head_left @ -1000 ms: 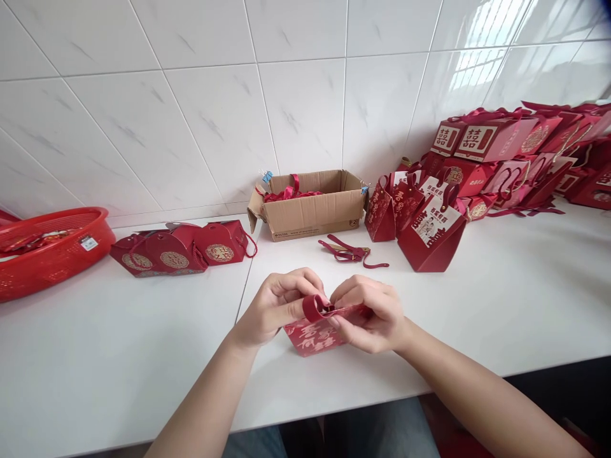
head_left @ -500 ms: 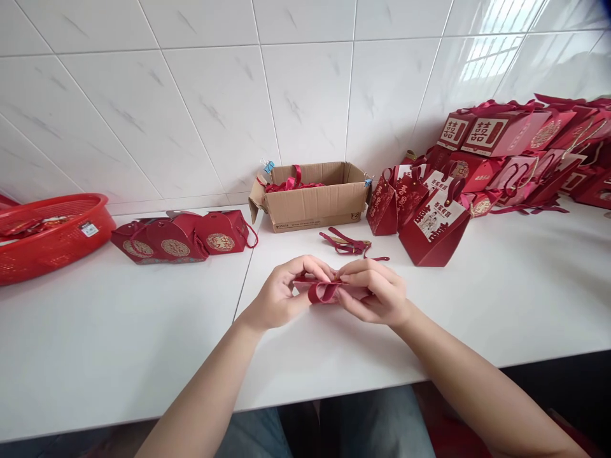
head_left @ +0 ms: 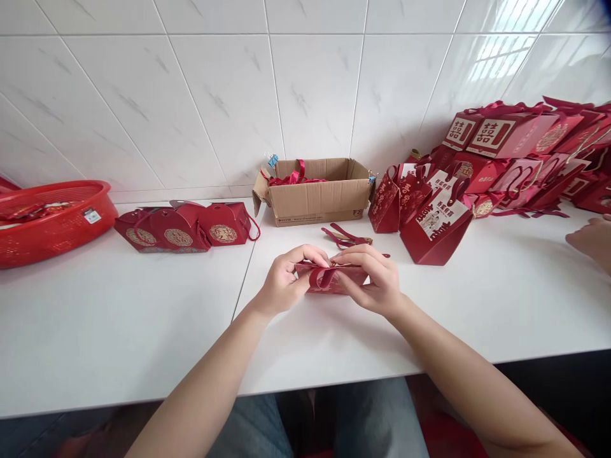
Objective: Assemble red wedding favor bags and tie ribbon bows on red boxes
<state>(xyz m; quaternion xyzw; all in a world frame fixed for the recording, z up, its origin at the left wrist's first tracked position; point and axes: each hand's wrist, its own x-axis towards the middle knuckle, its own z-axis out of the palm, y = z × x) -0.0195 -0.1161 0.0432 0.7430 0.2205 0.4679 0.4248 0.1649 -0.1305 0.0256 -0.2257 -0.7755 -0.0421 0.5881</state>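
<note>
Between my hands, over the white table, is a red gift box (head_left: 329, 286) with a dark red ribbon loop (head_left: 321, 278) at its top edge. My left hand (head_left: 289, 280) grips the box's left side, thumb in front and fingers over the top. My right hand (head_left: 372, 277) pinches the top edge from the right, its thumb by the ribbon. The fingers of both hands meet near the middle of the top, hiding part of it. Just behind them lie several loose dark red straps (head_left: 344, 236).
A cardboard box (head_left: 317, 203) with red ribbon stands at the wall. Finished-looking red boxes (head_left: 436, 229) stand right of it, with a large stack (head_left: 506, 133) behind. Three red boxes (head_left: 179, 229) and a red basket (head_left: 57, 232) are left. Another person's hand (head_left: 592, 242) shows far right.
My view has tilted slightly. The gift box now shows more of its patterned front below the ribbon loop, both hands still on it. Another person's hand has come in at the right edge.
</note>
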